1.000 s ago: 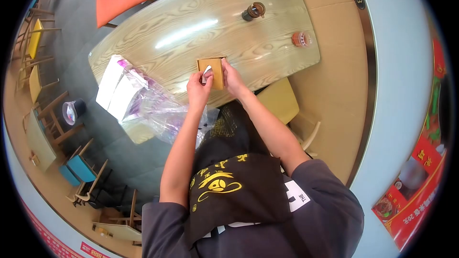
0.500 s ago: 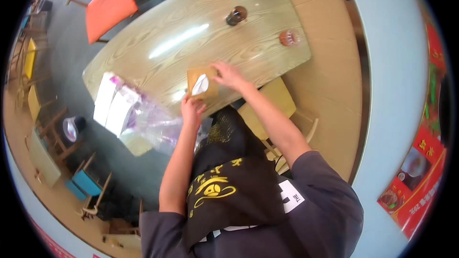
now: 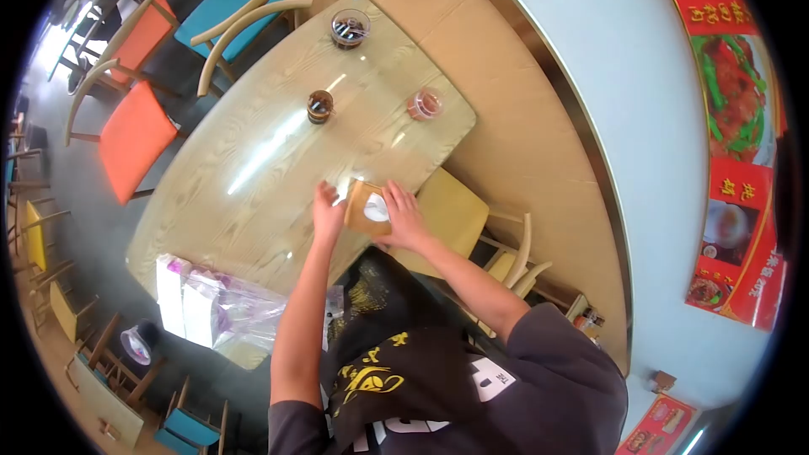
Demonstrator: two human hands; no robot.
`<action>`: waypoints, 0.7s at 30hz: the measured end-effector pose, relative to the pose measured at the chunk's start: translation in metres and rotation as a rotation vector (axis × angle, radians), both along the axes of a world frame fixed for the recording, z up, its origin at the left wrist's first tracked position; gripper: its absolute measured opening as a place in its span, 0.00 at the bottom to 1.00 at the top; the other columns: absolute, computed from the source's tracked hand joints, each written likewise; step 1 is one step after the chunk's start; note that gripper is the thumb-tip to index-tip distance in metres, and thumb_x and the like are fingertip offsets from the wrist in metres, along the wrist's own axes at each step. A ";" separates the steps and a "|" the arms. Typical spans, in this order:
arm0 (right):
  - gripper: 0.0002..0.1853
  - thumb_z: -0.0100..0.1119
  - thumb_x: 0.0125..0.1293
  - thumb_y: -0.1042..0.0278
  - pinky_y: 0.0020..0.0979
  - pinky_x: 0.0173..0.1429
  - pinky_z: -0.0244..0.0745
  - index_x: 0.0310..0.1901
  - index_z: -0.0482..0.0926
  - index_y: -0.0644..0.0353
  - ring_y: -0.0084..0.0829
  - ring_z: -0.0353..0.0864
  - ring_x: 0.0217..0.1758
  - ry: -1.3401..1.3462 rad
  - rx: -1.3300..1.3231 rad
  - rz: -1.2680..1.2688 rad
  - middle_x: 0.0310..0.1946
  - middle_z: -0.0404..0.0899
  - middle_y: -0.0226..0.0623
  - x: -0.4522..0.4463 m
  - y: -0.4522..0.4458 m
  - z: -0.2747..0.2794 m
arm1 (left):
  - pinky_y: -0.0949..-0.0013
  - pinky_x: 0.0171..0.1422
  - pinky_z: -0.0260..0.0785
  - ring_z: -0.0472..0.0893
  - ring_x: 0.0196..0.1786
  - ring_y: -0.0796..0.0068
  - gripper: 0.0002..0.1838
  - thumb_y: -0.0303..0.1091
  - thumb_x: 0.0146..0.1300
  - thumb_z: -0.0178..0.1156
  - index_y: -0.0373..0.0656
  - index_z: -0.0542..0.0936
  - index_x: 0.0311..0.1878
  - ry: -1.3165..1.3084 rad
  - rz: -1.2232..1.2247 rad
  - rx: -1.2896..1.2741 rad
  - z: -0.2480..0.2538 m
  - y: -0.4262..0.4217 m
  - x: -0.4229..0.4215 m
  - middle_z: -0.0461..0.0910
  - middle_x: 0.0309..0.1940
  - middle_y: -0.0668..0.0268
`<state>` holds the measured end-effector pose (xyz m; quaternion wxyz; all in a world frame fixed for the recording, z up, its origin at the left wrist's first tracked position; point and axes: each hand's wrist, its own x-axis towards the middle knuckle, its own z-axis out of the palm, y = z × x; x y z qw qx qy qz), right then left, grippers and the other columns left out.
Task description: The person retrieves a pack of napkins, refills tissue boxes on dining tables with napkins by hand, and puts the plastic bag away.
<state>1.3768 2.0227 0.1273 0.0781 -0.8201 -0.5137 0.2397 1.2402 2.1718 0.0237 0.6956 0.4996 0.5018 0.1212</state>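
A brown tissue box (image 3: 357,218) with a white tissue (image 3: 376,208) showing in its top opening is at the table's near edge. My right hand (image 3: 404,217) is closed on the box's right side, its fingers lying along that edge. To the left of the box is my left hand (image 3: 327,212), apart from it, with the fingers loosely bent, the thumb held away and nothing visible in them. Left of my left arm, clear plastic packaging with white packs (image 3: 202,307) lies on the table corner.
On the wooden table (image 3: 253,227) stand a dark drink cup (image 3: 350,29), a brown glass (image 3: 319,107) and a cup of red drink (image 3: 425,104). A yellow chair (image 3: 442,211) is tucked close on the right. Orange (image 3: 136,141) and blue chairs (image 3: 232,13) stand beyond the far side.
My left hand has come off the tissue box and moved to its left. My right hand has gone from the box's far corner to a hold on its right side. The view has turned.
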 end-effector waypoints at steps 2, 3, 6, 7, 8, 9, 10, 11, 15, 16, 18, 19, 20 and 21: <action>0.62 0.80 0.39 0.49 0.46 0.77 0.53 0.71 0.53 0.69 0.51 0.54 0.75 0.000 0.007 0.077 0.72 0.52 0.51 0.004 0.002 -0.003 | 0.61 0.60 0.71 0.78 0.56 0.60 0.41 0.22 0.53 0.61 0.37 0.58 0.73 0.054 0.079 0.176 -0.003 0.037 0.014 0.74 0.60 0.49; 0.62 0.80 0.39 0.49 0.46 0.77 0.53 0.71 0.53 0.69 0.51 0.54 0.75 0.006 0.020 0.084 0.72 0.52 0.51 0.004 0.004 -0.004 | 0.62 0.58 0.73 0.80 0.53 0.61 0.44 0.22 0.53 0.63 0.38 0.56 0.74 0.074 0.093 0.284 0.005 0.060 0.023 0.70 0.63 0.50; 0.59 0.78 0.39 0.51 0.46 0.75 0.57 0.70 0.55 0.69 0.52 0.59 0.70 -0.003 0.098 0.029 0.67 0.58 0.53 0.012 0.011 -0.005 | 0.64 0.53 0.75 0.81 0.46 0.64 0.48 0.22 0.53 0.66 0.40 0.53 0.76 0.042 0.059 0.428 0.002 0.115 0.062 0.64 0.68 0.51; 0.59 0.78 0.39 0.51 0.46 0.75 0.57 0.70 0.55 0.69 0.52 0.59 0.70 -0.008 0.109 0.031 0.67 0.58 0.53 0.017 0.018 -0.006 | 0.65 0.50 0.76 0.82 0.42 0.66 0.48 0.22 0.53 0.67 0.41 0.52 0.76 -0.003 0.002 0.451 -0.001 0.128 0.076 0.60 0.70 0.51; 0.59 0.78 0.39 0.51 0.46 0.74 0.57 0.70 0.55 0.69 0.53 0.59 0.70 -0.001 0.102 -0.014 0.67 0.58 0.53 0.022 0.024 -0.006 | 0.67 0.48 0.76 0.83 0.40 0.67 0.43 0.21 0.52 0.67 0.40 0.61 0.72 -0.017 0.022 0.449 0.002 0.135 0.091 0.70 0.63 0.54; 0.58 0.78 0.40 0.51 0.45 0.74 0.58 0.70 0.55 0.69 0.53 0.59 0.69 0.008 0.091 -0.061 0.66 0.58 0.53 0.028 0.029 -0.007 | 0.67 0.48 0.76 0.83 0.40 0.67 0.43 0.21 0.52 0.67 0.40 0.61 0.72 -0.020 0.019 0.456 -0.007 0.145 0.103 0.70 0.63 0.54; 0.58 0.78 0.39 0.51 0.46 0.73 0.59 0.70 0.56 0.69 0.53 0.60 0.69 -0.001 0.117 -0.074 0.65 0.58 0.53 0.033 0.036 -0.006 | 0.68 0.48 0.76 0.83 0.41 0.70 0.38 0.21 0.52 0.67 0.40 0.65 0.68 -0.115 0.007 0.436 -0.028 0.152 0.113 0.75 0.57 0.56; 0.58 0.78 0.39 0.51 0.46 0.73 0.59 0.70 0.56 0.69 0.53 0.60 0.69 -0.001 0.117 -0.078 0.65 0.58 0.53 0.036 0.038 -0.007 | 0.69 0.48 0.76 0.83 0.43 0.72 0.33 0.21 0.52 0.68 0.40 0.69 0.64 -0.209 -0.003 0.415 -0.040 0.155 0.123 0.80 0.51 0.59; 0.58 0.79 0.38 0.52 0.48 0.73 0.58 0.69 0.57 0.71 0.54 0.59 0.69 0.003 0.132 -0.093 0.65 0.58 0.52 0.051 0.056 -0.011 | 0.69 0.47 0.75 0.83 0.43 0.75 0.28 0.23 0.52 0.69 0.40 0.73 0.57 -0.231 -0.044 0.429 -0.052 0.160 0.174 0.83 0.42 0.63; 0.58 0.79 0.38 0.52 0.48 0.73 0.58 0.68 0.57 0.71 0.55 0.59 0.68 0.002 0.145 -0.087 0.65 0.58 0.52 0.056 0.061 -0.011 | 0.68 0.47 0.75 0.83 0.44 0.73 0.28 0.24 0.52 0.70 0.39 0.73 0.57 -0.202 -0.071 0.412 -0.040 0.161 0.188 0.84 0.42 0.63; 0.57 0.79 0.38 0.53 0.48 0.73 0.59 0.68 0.57 0.71 0.54 0.59 0.68 -0.010 0.169 -0.079 0.65 0.58 0.52 0.066 0.070 -0.011 | 0.66 0.47 0.76 0.84 0.44 0.71 0.27 0.25 0.52 0.71 0.39 0.73 0.56 -0.146 -0.102 0.497 -0.042 0.165 0.218 0.84 0.42 0.61; 0.57 0.79 0.38 0.53 0.48 0.73 0.59 0.68 0.58 0.71 0.54 0.59 0.68 -0.021 0.188 -0.074 0.65 0.58 0.52 0.071 0.074 -0.011 | 0.65 0.47 0.76 0.84 0.45 0.69 0.27 0.27 0.52 0.71 0.39 0.74 0.55 -0.090 -0.135 0.576 -0.043 0.165 0.233 0.84 0.43 0.60; 0.57 0.79 0.38 0.53 0.48 0.73 0.59 0.68 0.58 0.71 0.54 0.59 0.68 -0.033 0.191 -0.070 0.65 0.58 0.52 0.077 0.079 -0.011 | 0.62 0.49 0.77 0.84 0.46 0.64 0.25 0.29 0.52 0.72 0.39 0.75 0.53 -0.133 -0.111 0.566 -0.034 0.164 0.245 0.84 0.44 0.57; 0.55 0.79 0.39 0.54 0.48 0.72 0.59 0.67 0.59 0.70 0.54 0.61 0.67 -0.030 0.189 -0.120 0.63 0.60 0.52 0.082 0.084 -0.010 | 0.61 0.50 0.77 0.84 0.46 0.63 0.25 0.30 0.51 0.73 0.40 0.76 0.53 -0.176 -0.132 0.539 -0.025 0.163 0.256 0.84 0.43 0.56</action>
